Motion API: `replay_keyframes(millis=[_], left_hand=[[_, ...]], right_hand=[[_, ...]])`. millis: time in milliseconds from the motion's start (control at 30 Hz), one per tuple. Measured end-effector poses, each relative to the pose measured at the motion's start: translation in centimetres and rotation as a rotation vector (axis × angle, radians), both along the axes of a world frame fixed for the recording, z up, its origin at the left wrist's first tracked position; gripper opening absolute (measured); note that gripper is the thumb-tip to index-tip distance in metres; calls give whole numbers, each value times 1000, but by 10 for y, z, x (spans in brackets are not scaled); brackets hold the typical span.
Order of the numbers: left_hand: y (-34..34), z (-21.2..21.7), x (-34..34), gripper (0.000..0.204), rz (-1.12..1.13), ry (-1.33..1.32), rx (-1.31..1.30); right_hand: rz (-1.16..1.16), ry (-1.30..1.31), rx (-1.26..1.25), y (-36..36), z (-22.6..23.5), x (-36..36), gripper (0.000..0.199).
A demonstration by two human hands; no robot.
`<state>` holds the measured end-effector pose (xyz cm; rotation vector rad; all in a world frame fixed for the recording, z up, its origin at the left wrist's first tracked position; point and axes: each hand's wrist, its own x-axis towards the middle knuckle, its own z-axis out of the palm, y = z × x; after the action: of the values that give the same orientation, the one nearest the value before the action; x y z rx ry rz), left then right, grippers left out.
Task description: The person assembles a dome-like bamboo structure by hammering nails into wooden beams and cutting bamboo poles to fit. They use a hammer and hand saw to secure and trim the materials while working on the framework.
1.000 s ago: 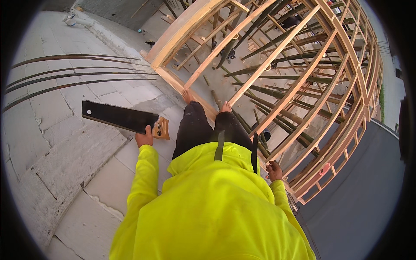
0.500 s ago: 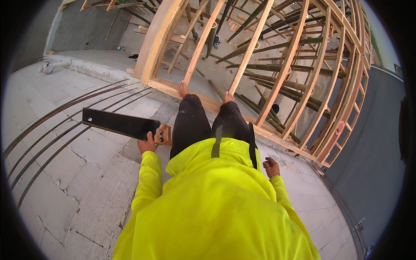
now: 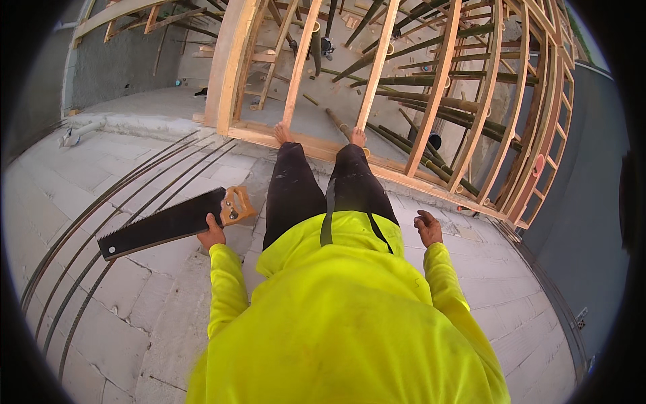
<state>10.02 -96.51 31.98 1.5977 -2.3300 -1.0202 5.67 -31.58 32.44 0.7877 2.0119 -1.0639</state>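
A handsaw [image 3: 165, 223] with a black blade and a light wooden handle is in my left hand [image 3: 212, 232]. My fingers and thumb grip the blade close to the handle. The blade reaches out to the left, tip lowest, its toothed edge uppermost, above several rusty steel bars [image 3: 111, 225]. On the other side of my body, my right hand [image 3: 429, 229] hangs free beside my hip. Its fingers are loosely bent and somewhat apart, with nothing visible in them. Both bare feet rest at the near beam [image 3: 313, 149] of a timber frame.
Ahead, spaced wooden joists [image 3: 377, 67] span an open drop, with bamboo poles [image 3: 397, 81] propped beneath. Pale block paving [image 3: 87, 289] lies under and behind me. A white pipe [image 3: 84, 131] sticks out at the left. A grey wall [image 3: 572, 222] stands to the right.
The saw has swung so its tip dropped lower left and its handle rose. My right hand has moved slightly forward and right. The view has shifted a little.
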Motion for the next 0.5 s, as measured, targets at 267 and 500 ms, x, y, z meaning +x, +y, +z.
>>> replay_keyframes(millis=[267,500], left_hand=[[22,-2,-6,41,-13,-74,-23],[17,17,-57,33,-102,58,20]], right_hand=[[-112,-53,11,6,0,25,42],[-38,-80,21,-8,0,30,42]])
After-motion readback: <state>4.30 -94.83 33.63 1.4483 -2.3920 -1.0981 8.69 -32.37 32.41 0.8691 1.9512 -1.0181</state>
